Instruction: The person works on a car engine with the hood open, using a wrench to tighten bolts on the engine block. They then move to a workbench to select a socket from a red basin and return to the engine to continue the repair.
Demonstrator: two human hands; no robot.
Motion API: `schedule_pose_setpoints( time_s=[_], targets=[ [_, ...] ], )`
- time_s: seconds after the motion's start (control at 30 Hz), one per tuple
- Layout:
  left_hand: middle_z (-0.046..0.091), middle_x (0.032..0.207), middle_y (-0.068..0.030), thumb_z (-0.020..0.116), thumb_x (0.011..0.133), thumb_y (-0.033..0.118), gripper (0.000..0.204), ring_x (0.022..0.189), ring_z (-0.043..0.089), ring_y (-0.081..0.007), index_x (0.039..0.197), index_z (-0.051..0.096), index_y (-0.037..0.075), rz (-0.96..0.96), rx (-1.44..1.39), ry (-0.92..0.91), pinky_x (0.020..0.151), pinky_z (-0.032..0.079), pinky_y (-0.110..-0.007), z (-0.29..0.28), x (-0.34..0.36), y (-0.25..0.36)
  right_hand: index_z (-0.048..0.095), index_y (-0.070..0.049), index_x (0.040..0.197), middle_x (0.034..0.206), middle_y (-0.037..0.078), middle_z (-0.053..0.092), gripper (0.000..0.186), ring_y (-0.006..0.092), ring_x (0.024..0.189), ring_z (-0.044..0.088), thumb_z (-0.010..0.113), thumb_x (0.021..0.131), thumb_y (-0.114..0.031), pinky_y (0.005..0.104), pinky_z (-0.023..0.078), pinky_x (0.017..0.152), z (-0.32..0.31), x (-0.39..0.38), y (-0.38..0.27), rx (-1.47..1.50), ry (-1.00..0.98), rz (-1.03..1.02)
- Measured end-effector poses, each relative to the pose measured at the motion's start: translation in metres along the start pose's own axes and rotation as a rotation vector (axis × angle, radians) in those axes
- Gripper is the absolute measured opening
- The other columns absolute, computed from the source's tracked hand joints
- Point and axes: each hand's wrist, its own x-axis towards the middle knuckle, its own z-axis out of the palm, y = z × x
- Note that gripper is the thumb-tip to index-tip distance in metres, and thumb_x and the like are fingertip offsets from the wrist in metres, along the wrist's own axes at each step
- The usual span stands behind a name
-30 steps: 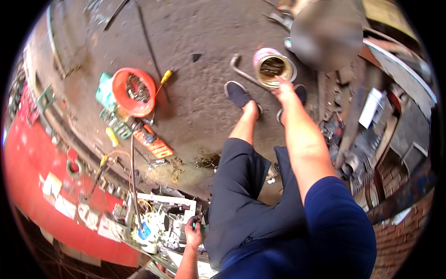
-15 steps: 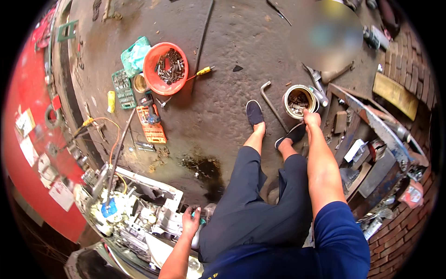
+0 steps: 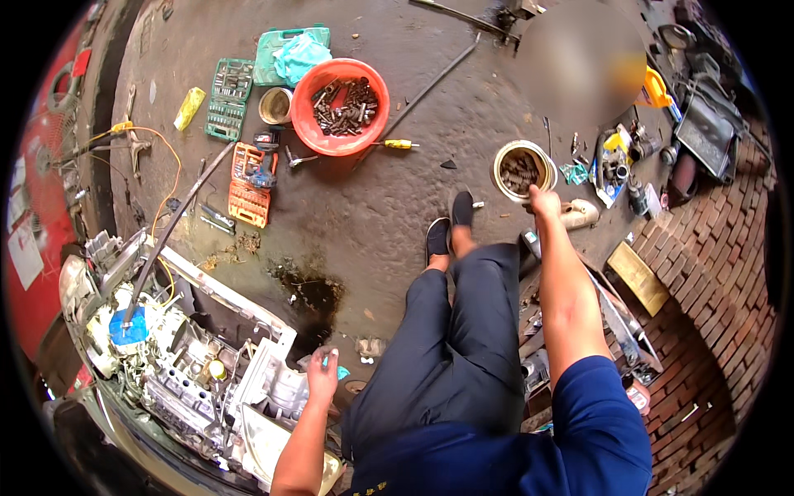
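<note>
My right hand grips the near rim of a round tin holding several rusty cylindrical metal pieces, held out over the dirty floor. My left hand hangs low beside the exposed car engine, fingers curled near a small teal item; what exactly it holds is unclear. A long bar leans across the engine, near a blue cloth. My feet in dark slip-on shoes are ahead of me.
A red basin of metal parts, socket cases, a power drill and loose bars lie ahead-left. Scrap metal, assorted parts and bricks crowd the right. An oily patch darkens the floor.
My view has swung rightward, bringing more bricks and parts into sight. My feet have stepped and now stand closer together. The tin remains in my right hand; my left stays low.
</note>
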Motion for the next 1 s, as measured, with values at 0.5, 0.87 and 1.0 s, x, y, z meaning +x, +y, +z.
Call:
schedule_pose_setpoints(
  time_s=[0.5,0.87,1.0],
  targets=[
    [0.068,0.099,-0.0056,0.062,0.108,0.018,0.03,0.095,0.064,-0.0134,0.129,0.069,-0.003,-0.092,-0.672,0.044,0.088,0.052,-0.029,0.027,0.215,0.278,0.078,0.008,0.112,0.105,0.024,0.08,0.061,0.0342,0.101,0.078,0.078,0.087,-0.047,0.0475,0.059,0.089,0.162,0.125,-0.37,-0.069,-0.1,-0.185],
    [0.067,0.097,-0.0053,0.058,0.11,0.019,0.029,0.076,0.063,-0.0125,0.132,0.065,0.0,-0.392,-1.266,-0.039,0.06,0.049,-0.026,0.141,0.423,0.241,0.065,-0.007,0.116,0.091,0.011,0.077,0.04,0.0246,0.072,0.073,0.065,0.102,-0.044,0.0419,0.05,0.062,0.303,0.051,-0.43,0.558,-0.349,0.037],
    [0.067,0.096,-0.0053,0.059,0.109,0.019,0.03,0.078,0.064,-0.0121,0.133,0.065,0.001,-0.37,-1.256,0.021,0.057,0.048,-0.026,0.126,0.445,0.209,0.075,-0.006,0.123,0.117,0.022,0.076,0.045,0.0407,0.111,0.073,0.07,0.094,-0.041,0.0485,0.057,0.1,0.368,-0.042,-0.407,-0.165,-0.246,-0.824]
  ],
)
